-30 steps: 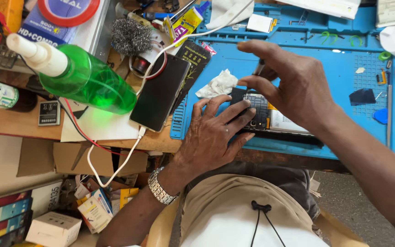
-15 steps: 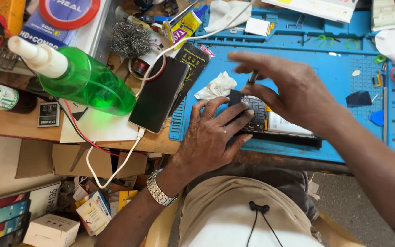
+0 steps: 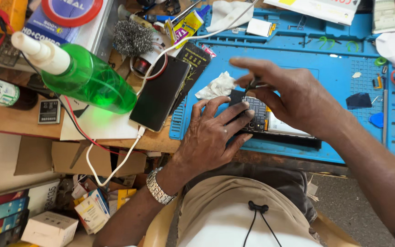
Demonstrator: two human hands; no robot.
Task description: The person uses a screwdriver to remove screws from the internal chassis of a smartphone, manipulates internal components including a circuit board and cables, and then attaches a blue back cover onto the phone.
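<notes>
Cluttered desk space surrounds a blue silicone repair mat (image 3: 330, 68), where an opened phone with its dark circuit board exposed (image 3: 257, 116) lies near the front edge. The left hand (image 3: 211, 137) presses flat on the phone's end, fingers spread, pinning it. The right hand (image 3: 293, 98) pinches a thin dark tool (image 3: 251, 85), tip down at the board. Good work here, I judge, needs firm pinning and light, vertical tool pressure. A green spray bottle (image 3: 88, 82) lies well aside.
</notes>
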